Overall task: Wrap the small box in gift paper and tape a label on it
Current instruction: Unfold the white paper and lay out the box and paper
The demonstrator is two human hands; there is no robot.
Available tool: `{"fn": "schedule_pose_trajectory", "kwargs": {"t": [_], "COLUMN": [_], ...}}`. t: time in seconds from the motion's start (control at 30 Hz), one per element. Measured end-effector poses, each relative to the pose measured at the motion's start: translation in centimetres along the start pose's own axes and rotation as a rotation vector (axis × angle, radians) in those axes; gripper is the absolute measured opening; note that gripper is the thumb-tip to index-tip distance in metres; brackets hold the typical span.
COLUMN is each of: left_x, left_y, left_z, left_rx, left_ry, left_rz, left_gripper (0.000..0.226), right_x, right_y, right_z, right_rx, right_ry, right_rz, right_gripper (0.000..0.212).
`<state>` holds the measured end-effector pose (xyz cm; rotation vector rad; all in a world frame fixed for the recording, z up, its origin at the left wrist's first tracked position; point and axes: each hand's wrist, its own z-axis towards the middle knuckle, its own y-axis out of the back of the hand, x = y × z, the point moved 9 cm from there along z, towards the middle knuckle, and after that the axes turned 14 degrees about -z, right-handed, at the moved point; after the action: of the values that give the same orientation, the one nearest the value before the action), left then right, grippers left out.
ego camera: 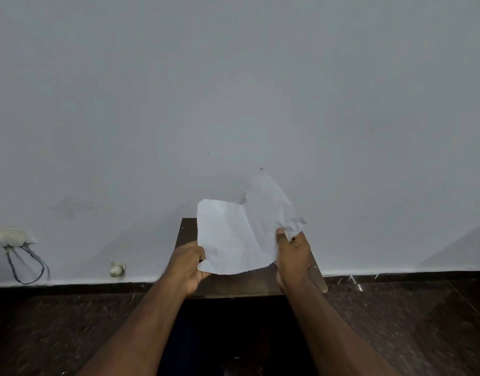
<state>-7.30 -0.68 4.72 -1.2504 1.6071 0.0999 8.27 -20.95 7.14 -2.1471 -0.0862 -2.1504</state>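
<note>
A creased sheet of white paper (pixel 233 237) is held up above a small dark wooden table (pixel 249 283). My left hand (pixel 188 264) grips the sheet's lower left edge. My right hand (pixel 293 253) pinches its right side, thumb on the near face, and that side bends upward toward the wall. The paper hides most of the tabletop behind it. No box, tape or label shows in this view.
A pale wall (pixel 233 104) fills the upper view right behind the table. A dark speckled floor (pixel 396 321) spreads on both sides. At the left of the wall sit a socket with looped cables (pixel 19 251) and a small white fitting (pixel 117 268).
</note>
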Motion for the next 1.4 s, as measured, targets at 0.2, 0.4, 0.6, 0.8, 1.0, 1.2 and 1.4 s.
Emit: {"fn": "schedule_pose_trajectory", "kwargs": {"t": [0.2,0.4,0.6,0.8,1.0,1.2,1.4], "left_x": [-1.4,-1.6,-1.5,-2.1,-4.2,-3.6,4.6], "left_y": [1.8,2.5,3.9,3.8,2.6,-3.1,-6.7], "left_z": [1.1,2.0,3.6,3.7,1.7,0.5,3.8], "left_rx": [-0.096,-0.105,-0.159,-0.208,-0.293,0.022,0.465], "left_ry": [-0.117,-0.207,-0.269,-0.386,-0.647,-0.932,-0.344], "left_rz": [0.014,0.13,0.207,0.423,0.695,0.971,1.44], "left_gripper": [0.041,0.045,0.043,0.052,0.051,0.047,0.104], "right_x": [-2.7,-3.7,-4.6,-5.3,-6.5,-7.0,-8.3], "right_y": [2.2,2.1,1.3,1.3,1.2,0.3,-2.6], "right_z": [1.0,0.3,0.3,0.4,0.3,-0.1,-0.8], "right_rx": [-0.042,-0.009,-0.018,-0.027,-0.049,-0.028,0.004], "right_ry": [-0.205,-0.293,-0.332,-0.374,-0.394,-0.39,-0.469], "right_rz": [0.038,0.117,0.178,0.159,0.166,0.131,0.225], "right_gripper": [0.033,0.037,0.038,0.045,0.044,0.036,0.045]}}
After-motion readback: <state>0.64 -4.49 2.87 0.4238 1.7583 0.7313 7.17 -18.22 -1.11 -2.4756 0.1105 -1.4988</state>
